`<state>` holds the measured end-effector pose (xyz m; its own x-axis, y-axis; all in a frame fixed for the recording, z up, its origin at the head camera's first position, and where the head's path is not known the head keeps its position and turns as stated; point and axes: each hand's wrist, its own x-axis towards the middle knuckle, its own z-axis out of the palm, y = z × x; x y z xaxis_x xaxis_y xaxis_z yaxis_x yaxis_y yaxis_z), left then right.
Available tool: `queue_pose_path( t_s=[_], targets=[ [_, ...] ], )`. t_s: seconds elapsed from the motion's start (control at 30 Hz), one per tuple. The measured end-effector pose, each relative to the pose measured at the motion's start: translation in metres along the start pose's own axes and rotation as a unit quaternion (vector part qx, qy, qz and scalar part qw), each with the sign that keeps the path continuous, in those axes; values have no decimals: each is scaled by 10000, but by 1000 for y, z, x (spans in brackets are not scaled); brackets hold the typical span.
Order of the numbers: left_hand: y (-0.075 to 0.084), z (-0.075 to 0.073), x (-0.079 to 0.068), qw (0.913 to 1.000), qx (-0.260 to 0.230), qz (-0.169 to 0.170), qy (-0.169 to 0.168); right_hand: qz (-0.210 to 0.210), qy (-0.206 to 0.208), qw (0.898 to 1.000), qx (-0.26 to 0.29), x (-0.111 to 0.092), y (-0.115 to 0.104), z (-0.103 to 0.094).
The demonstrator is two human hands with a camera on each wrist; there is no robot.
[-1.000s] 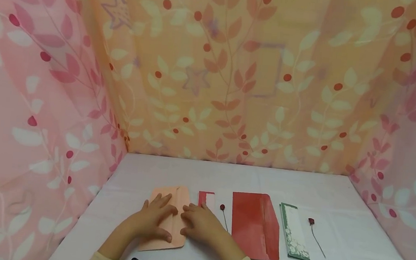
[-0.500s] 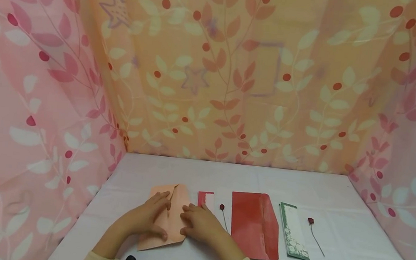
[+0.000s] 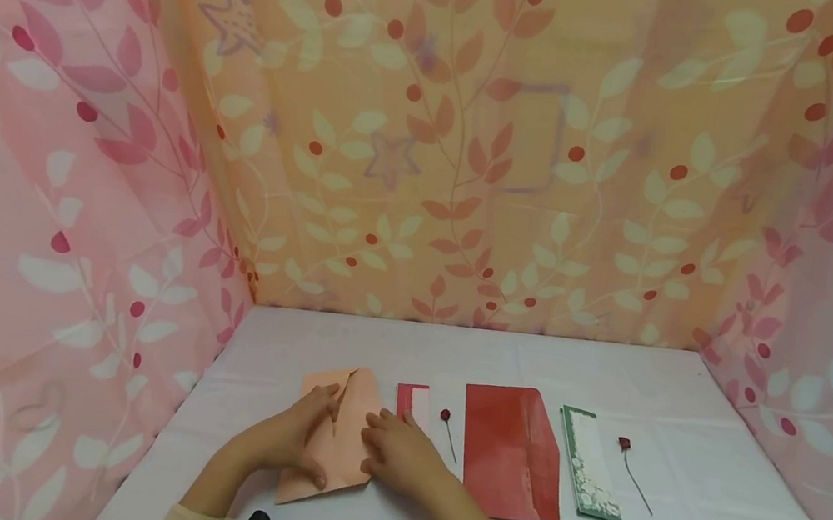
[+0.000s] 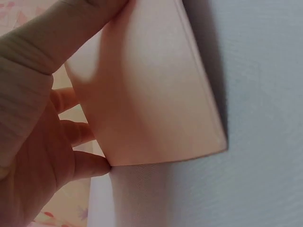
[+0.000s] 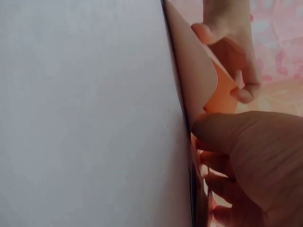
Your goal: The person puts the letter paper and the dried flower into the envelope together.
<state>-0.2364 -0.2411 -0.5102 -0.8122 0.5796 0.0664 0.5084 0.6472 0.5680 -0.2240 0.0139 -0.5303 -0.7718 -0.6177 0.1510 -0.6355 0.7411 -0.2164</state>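
Observation:
A peach paper envelope (image 3: 351, 429) lies at the left of the row on the white table, its near edge tilted. My left hand (image 3: 286, 436) grips it with the thumb toward the near end and the fingers toward the far end. In the left wrist view the thumb and fingers of the left hand (image 4: 33, 104) are at the edges of the envelope (image 4: 156, 94). My right hand (image 3: 405, 456) holds its right edge, at the flap. The right wrist view shows a gap with orange inside between the layers of the envelope (image 5: 191, 61), near the right hand's thumb.
Right of the hands lie a red-and-white card (image 3: 412, 398), a small dried rose (image 3: 445, 414), a red envelope (image 3: 503, 453), a green-bordered floral card (image 3: 587, 465) and a second rose (image 3: 624, 443). Patterned curtains (image 3: 428, 144) enclose the table (image 3: 527, 359) at the back and sides.
My left hand has shifted slightly left, its thumb and fingers drawing the envelope's pocket apart at the middle seam. The right hand has stayed at the right edge.

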Motion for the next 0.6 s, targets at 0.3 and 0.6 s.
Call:
queue_pose_path(
  t_s=[0.3, 0.6],
  targets=[
    [6, 1, -1, 9998, 203, -1, 5, -265, 416, 9985, -257, -5, -5, -2],
    [2, 2, 2, 9985, 526, -143, 51, -556, 1136, 9918, -155, -23, 4, -21]
  ],
)
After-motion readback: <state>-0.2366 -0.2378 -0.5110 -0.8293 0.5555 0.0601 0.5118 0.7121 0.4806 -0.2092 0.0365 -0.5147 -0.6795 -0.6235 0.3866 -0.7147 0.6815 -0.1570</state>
